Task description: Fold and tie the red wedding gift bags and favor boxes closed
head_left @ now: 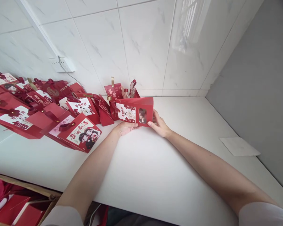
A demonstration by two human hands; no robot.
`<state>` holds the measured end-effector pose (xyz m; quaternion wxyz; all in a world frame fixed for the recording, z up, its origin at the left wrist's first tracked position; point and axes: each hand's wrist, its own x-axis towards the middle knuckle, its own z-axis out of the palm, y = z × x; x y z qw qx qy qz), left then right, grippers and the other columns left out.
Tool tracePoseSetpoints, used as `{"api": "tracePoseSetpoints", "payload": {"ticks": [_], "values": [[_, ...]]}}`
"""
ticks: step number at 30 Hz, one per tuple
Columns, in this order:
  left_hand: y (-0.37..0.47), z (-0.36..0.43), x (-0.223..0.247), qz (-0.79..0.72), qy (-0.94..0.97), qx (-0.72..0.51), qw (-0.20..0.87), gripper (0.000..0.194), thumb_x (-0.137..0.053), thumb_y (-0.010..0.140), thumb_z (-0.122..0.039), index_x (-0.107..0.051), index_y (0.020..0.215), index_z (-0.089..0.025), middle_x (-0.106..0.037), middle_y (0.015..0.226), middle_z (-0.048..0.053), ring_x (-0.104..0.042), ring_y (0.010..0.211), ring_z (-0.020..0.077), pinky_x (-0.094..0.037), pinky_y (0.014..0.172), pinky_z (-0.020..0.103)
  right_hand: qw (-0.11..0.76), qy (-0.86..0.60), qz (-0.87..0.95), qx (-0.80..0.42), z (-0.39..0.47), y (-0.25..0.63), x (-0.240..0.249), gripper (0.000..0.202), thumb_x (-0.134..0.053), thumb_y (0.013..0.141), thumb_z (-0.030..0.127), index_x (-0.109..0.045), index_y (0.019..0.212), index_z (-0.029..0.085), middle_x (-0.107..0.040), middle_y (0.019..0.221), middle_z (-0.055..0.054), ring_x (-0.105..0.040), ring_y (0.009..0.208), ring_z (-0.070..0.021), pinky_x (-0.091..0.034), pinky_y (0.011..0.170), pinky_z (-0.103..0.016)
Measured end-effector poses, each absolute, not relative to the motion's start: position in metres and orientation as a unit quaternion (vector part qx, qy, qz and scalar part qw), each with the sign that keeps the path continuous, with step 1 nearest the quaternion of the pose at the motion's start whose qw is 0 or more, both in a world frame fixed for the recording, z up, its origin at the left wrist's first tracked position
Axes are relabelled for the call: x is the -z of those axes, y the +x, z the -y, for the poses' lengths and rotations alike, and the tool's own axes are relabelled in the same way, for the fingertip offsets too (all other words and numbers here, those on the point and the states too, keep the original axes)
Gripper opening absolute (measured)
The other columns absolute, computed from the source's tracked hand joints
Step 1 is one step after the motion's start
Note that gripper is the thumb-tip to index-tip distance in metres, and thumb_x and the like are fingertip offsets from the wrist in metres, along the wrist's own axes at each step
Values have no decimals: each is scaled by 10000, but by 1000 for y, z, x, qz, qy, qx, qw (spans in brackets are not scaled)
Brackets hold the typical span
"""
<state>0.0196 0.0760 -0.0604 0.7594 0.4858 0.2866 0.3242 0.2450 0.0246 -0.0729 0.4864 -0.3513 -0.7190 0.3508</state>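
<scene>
Both my hands hold a red gift box point(146, 102) near the back of the white table. It lies tilted on its side, with a white printed panel facing me and a small clear window near its right end. My left hand point(127, 128) grips its lower edge from the near side, fingers under it. At the right end, my right hand point(160, 125) has its thumb on the front and its fingers behind. Just left of the held box, more red gift boxes point(113, 91) stand against the wall.
Many red gift boxes with ribbon handles point(81, 131) crowd the table's left side. A cardboard carton point(25, 185) with more red boxes sits below at lower left. A wall socket point(62, 65) has a cable in it. A white paper point(239, 146) lies at the right edge.
</scene>
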Motion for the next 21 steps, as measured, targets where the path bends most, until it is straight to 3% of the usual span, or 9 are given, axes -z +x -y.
{"api": "tracePoseSetpoints", "payload": {"ticks": [6, 15, 18, 21], "values": [[24, -75, 61, -233, 499, -301, 779, 501, -772, 688, -100, -643, 1170, -152, -667, 1206, 137, -602, 1169, 289, -427, 1071, 478, 484, -371, 732, -303, -28, 248, 77, 776, -526, 869, 603, -194, 1469, 241, -561, 1270, -145, -635, 929, -253, -546, 775, -399], [23, -77, 62, -233, 512, -296, 772, 505, -749, 716, -95, -627, 1201, -161, -642, 1249, 136, -584, 1192, 293, -426, 1076, 500, 493, -372, 732, -288, -30, 249, 79, 731, -541, 876, 568, -236, 1453, 238, -588, 1228, -129, -628, 953, -257, -544, 769, -394], [26, -74, 62, -243, 508, -295, 772, 518, -768, 694, -98, -633, 1190, -164, -637, 1257, 134, -575, 1201, 295, -420, 1078, 504, 500, -360, 734, -285, -31, 248, 78, 700, -537, 885, 556, -254, 1445, 246, -585, 1242, -122, -619, 994, -258, -534, 823, -415], [31, -73, 62, -253, 490, -373, 746, 493, -777, 719, -212, -630, 1189, -185, -636, 1264, 110, -565, 1215, 281, -408, 1087, 478, 545, -334, 716, -279, -30, 245, 76, 661, -486, 910, 563, -253, 1451, 262, -518, 1347, -119, -551, 1165, -266, -454, 994, -455]]}}
